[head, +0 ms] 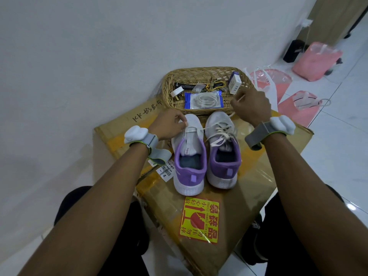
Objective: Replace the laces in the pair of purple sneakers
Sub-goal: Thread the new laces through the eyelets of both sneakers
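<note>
A taped cardboard box (251, 176) carries everything, with a wicker basket (169, 92) at its far edge against the wall. The two purple sneakers stand side by side just in front of the basket, heels toward the person. The left sneaker (189, 174) is unlaced down to its lowest eyelets, while the right sneaker (223, 168) is laced up, its lacing loose. The left hand (169, 125) rests on the left sneaker's toe end, fingers pinched on the white lace (205, 128) at those eyelets. The right hand (251, 106) is raised over the basket's near rim, just beyond the right sneaker's toe, fingers curled and pinching a thin white lace end. A blue-edged packet (203, 99) of coiled white cord lies in the basket between the hands.
</note>
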Tool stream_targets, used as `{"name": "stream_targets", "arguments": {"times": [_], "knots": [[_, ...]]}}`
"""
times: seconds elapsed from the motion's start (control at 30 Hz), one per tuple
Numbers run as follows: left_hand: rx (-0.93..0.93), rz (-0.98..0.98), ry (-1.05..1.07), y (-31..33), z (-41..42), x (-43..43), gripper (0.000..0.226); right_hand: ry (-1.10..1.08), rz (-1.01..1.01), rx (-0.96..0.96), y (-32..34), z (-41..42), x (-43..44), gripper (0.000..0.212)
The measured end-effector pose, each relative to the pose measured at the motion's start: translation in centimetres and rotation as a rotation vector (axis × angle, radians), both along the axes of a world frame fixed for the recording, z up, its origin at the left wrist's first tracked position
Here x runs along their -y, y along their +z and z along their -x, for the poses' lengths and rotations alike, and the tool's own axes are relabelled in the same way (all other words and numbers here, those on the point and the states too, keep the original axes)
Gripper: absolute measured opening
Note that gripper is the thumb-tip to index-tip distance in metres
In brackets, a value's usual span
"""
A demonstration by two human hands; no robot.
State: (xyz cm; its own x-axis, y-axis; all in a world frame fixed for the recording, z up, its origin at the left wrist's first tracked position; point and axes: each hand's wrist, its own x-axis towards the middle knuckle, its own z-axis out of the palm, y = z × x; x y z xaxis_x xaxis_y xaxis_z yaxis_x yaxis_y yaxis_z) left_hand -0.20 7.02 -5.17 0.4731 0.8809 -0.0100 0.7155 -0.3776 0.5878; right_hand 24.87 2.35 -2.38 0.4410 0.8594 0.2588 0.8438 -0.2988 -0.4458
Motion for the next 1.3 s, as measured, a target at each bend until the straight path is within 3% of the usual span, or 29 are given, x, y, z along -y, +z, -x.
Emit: {"name": "stream_targets", "arguments": {"times": [0.1,0.27,0.33,0.43,0.53,0.73,0.83,0.97,1.07,1.3], "knots": [[-0.009,0.015,0.022,0.4,-0.3,-0.4,0.028,0.181,0.133,0.003,-0.8,-0.2,-0.2,0.023],[0.049,-0.013,0.119,0.9,0.5,-0.9,0.037,0.311,0.005,-0.105,-0.3,1.8,-0.3,0.017],[-0.008,-0.058,0.187,1.0,1.0,-1.8,0.035,0.442,0.1,-0.217,0.1,3.9,-0.1,0.018],[-0.059,0.025,0.257,1.5,1.5,-2.3,0.043,0.542,0.253,-0.143,-0.4,6.7,0.0,0.035],[0.022,0.103,0.196,1.8,1.4,-2.0,0.037,0.53,0.424,-0.013,-0.7,7.1,-0.1,0.044],[0.097,-0.002,0.016,1.7,0.8,-1.3,0.033,0.467,0.63,-0.052,0.0,6.3,-0.9,0.035],[0.163,0.045,-0.12,1.5,0.0,-0.2,0.012,0.447,0.654,-0.14,0.0,5.8,-0.9,0.028],[0.042,0.019,-0.257,0.7,-0.9,0.4,0.01,0.448,0.685,-0.387,-0.1,5.2,-0.3,0.027],[-0.068,0.019,-0.267,0.4,-1.2,0.7,0.012,0.435,0.678,-0.421,0.0,5.4,-0.1,0.027],[-0.067,-0.037,-0.252,0.2,-1.8,0.9,0.011,0.42,0.667,-0.482,0.2,5.5,0.1,0.027]]}}
